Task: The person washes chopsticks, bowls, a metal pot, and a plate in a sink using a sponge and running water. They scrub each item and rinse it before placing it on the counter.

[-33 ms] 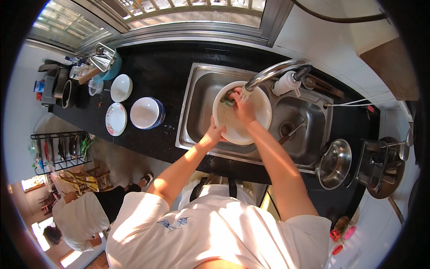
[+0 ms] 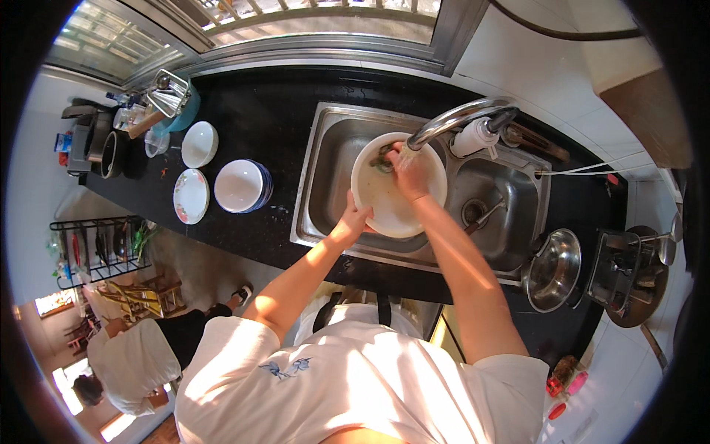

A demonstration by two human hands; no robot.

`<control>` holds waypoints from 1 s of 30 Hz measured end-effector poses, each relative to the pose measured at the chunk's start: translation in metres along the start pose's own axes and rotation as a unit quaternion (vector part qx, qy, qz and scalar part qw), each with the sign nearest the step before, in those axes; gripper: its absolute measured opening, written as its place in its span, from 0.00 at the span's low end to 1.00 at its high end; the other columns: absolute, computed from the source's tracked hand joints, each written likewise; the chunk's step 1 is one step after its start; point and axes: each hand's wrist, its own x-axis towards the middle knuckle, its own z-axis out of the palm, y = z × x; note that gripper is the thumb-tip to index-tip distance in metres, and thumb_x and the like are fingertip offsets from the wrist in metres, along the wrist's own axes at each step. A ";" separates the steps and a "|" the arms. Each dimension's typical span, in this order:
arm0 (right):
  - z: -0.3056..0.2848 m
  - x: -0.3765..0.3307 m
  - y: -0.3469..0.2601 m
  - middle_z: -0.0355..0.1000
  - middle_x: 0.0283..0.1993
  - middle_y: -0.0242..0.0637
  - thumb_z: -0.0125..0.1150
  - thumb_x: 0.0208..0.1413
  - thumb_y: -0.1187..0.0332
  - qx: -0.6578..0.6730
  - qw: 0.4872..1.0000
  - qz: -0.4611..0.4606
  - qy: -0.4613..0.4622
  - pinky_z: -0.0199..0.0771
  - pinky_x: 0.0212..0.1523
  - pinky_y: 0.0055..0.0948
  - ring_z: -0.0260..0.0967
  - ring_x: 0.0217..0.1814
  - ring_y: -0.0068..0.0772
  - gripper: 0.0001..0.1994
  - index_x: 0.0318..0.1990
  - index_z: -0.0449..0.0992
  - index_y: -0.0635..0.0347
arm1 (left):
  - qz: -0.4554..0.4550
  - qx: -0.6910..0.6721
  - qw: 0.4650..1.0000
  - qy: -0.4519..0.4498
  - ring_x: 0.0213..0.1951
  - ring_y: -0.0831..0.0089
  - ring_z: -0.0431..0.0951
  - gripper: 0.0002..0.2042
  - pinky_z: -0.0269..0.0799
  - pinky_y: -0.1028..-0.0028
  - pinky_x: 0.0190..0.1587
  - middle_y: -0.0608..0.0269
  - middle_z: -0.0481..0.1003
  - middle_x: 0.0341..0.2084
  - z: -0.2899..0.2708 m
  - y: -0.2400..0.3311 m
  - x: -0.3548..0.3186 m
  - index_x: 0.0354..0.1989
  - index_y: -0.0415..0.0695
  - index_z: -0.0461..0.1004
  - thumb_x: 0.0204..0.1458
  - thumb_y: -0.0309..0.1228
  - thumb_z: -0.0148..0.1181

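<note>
A large white bowl [image 2: 381,207] is held over the left basin and the divider of the steel sink [image 2: 319,185]. My left hand [image 2: 353,222] grips its near-left rim, thumb on top and fingers underneath. Inside the bowl is my right hand [image 2: 411,174], its fingers closed against a small, dark green, pad-like thing [image 2: 381,158] by the far wall; its exact kind is unclear. Water runs from the curved faucet [image 2: 458,117] onto or beside the right hand. Cloudy water appears to lie in the bowl.
Left on the black counter [image 2: 288,111] are a stack of bowls [image 2: 238,186], a flowered plate [image 2: 191,197] and a white bowl [image 2: 200,145]. A white pump bottle [image 2: 473,138] stands behind the sink. A steel pan [image 2: 553,271] sits at right. Another person [image 2: 140,355] is at lower left.
My right hand has shifted slightly right inside the bowl, showing more of the dark green thing. My left hand keeps its hold on the rim.
</note>
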 end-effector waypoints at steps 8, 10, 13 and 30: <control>0.031 -0.057 -0.057 0.65 0.47 0.47 0.55 0.47 0.70 0.177 0.945 0.244 -0.127 0.61 0.51 0.42 0.61 0.50 0.50 0.16 0.46 0.69 0.61 | 0.296 0.147 0.943 0.038 0.57 0.69 0.57 0.29 0.53 0.71 0.60 0.57 0.59 0.55 -0.022 -0.008 0.041 0.64 0.41 0.44 0.56 0.28 0.48; 0.052 -0.063 -0.071 0.64 0.47 0.48 0.55 0.48 0.68 0.359 0.883 0.293 -0.072 0.61 0.51 0.43 0.60 0.49 0.51 0.18 0.48 0.68 0.62 | 0.295 0.153 0.942 0.042 0.58 0.69 0.56 0.27 0.49 0.72 0.62 0.56 0.57 0.56 -0.028 -0.011 0.045 0.64 0.40 0.44 0.59 0.30 0.47; 0.049 -0.060 -0.078 0.65 0.44 0.48 0.54 0.50 0.68 0.422 0.870 0.250 -0.050 0.61 0.51 0.40 0.59 0.50 0.51 0.16 0.47 0.69 0.62 | 0.297 0.144 0.943 0.045 0.60 0.62 0.56 0.28 0.49 0.68 0.62 0.51 0.55 0.59 -0.046 -0.009 0.050 0.65 0.38 0.45 0.56 0.24 0.48; 0.025 -0.051 -0.080 0.67 0.43 0.41 0.58 0.48 0.65 0.288 0.927 0.175 -0.166 0.67 0.43 0.43 0.66 0.44 0.49 0.13 0.42 0.71 0.55 | 0.011 -0.066 0.998 -0.017 0.50 0.63 0.69 0.34 0.76 0.60 0.43 0.56 0.63 0.49 -0.055 -0.007 0.019 0.63 0.50 0.47 0.45 0.18 0.48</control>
